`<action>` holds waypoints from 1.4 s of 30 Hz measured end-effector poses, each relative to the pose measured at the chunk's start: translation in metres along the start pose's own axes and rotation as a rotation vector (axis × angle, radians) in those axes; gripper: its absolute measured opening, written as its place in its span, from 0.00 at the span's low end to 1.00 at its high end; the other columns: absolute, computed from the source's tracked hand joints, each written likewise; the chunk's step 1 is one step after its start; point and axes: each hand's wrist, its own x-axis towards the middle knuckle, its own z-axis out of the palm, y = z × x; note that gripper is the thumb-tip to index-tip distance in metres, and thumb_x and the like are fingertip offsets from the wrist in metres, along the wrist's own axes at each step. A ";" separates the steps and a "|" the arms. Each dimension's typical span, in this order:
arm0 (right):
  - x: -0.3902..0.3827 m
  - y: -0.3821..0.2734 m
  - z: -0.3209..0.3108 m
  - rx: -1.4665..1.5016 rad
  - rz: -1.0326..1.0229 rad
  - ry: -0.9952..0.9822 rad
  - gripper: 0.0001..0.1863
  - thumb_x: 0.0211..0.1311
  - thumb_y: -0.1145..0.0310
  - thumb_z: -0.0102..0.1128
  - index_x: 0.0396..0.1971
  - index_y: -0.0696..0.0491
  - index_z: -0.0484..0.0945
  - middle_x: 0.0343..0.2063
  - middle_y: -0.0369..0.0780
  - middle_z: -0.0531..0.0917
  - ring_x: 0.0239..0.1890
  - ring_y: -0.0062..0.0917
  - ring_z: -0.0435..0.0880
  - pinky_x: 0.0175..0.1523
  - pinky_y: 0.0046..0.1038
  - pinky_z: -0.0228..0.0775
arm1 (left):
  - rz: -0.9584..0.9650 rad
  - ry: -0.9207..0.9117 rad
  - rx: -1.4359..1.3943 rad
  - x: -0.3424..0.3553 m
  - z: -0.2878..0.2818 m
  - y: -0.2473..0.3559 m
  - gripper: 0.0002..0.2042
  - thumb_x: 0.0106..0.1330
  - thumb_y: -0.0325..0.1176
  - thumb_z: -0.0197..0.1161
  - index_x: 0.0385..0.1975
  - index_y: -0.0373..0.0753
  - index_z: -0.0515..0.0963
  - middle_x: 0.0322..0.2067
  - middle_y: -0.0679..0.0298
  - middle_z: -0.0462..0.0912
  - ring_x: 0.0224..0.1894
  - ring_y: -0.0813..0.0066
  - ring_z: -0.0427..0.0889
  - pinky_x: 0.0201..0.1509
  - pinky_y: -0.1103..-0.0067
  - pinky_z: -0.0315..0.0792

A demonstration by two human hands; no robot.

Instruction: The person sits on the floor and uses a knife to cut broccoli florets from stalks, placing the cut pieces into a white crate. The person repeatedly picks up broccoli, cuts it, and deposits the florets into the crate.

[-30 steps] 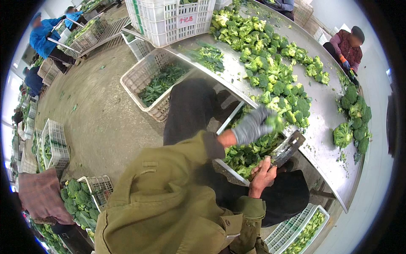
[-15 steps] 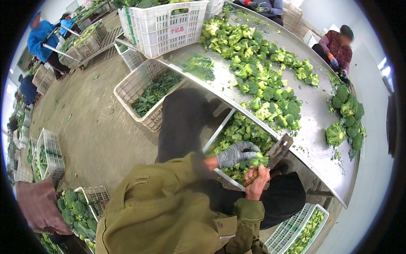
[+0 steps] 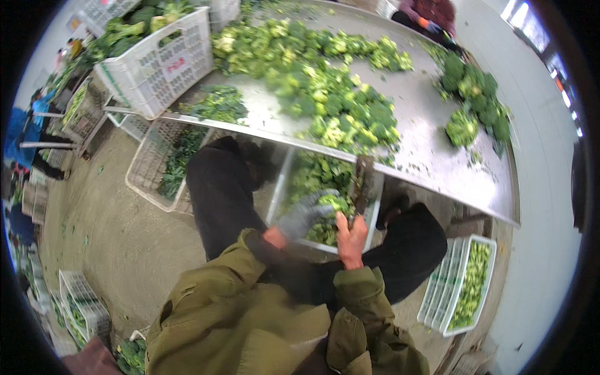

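My left hand [image 3: 305,217], in a grey glove, is closed on a small green broccoli floret [image 3: 338,203]. Bare and wrapped around a handle, my right hand [image 3: 352,239] grips a knife [image 3: 362,181] with a broad, dark, rusty-looking blade. The blade points away from me, just right of the floret; whether it touches the floret I cannot tell. Both hands are over a white crate [image 3: 280,186] of cut broccoli between my knees. Beyond it, a heap of broccoli florets [image 3: 325,94] lies on the metal table [image 3: 425,134].
Larger broccoli heads [image 3: 478,94] lie at the table's right side. A white crate [image 3: 165,65] of broccoli stands at its left end. On the floor are a crate [image 3: 140,165] with leaves and another crate [image 3: 437,284] with green pieces. Across the table sits a person [image 3: 434,15].
The whole view has swung, so the table and crates appear farther left. The knife blade, slanted to the right before, now points almost straight away from me. Both hands keep their hold.
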 end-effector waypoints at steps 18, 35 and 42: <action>-0.019 -0.020 -0.005 -0.316 -0.223 -0.091 0.13 0.68 0.66 0.61 0.39 0.62 0.75 0.23 0.51 0.79 0.25 0.48 0.80 0.29 0.44 0.69 | -0.130 0.103 -0.420 0.003 -0.014 -0.007 0.22 0.72 0.37 0.61 0.62 0.34 0.71 0.59 0.58 0.76 0.61 0.67 0.75 0.67 0.67 0.74; -0.024 0.014 0.009 -0.482 -0.113 -0.218 0.14 0.71 0.65 0.56 0.37 0.65 0.74 0.23 0.55 0.79 0.26 0.52 0.79 0.30 0.48 0.68 | -0.033 0.221 0.032 -0.001 -0.012 -0.034 0.16 0.69 0.30 0.64 0.55 0.44 0.78 0.50 0.67 0.81 0.50 0.75 0.79 0.51 0.77 0.77; -0.022 0.034 0.019 -0.554 -0.165 -0.202 0.16 0.71 0.62 0.55 0.36 0.64 0.76 0.21 0.54 0.79 0.24 0.50 0.80 0.30 0.48 0.68 | -0.055 0.230 0.162 0.002 0.003 -0.026 0.19 0.63 0.27 0.68 0.54 0.49 0.80 0.50 0.63 0.84 0.50 0.70 0.83 0.52 0.72 0.83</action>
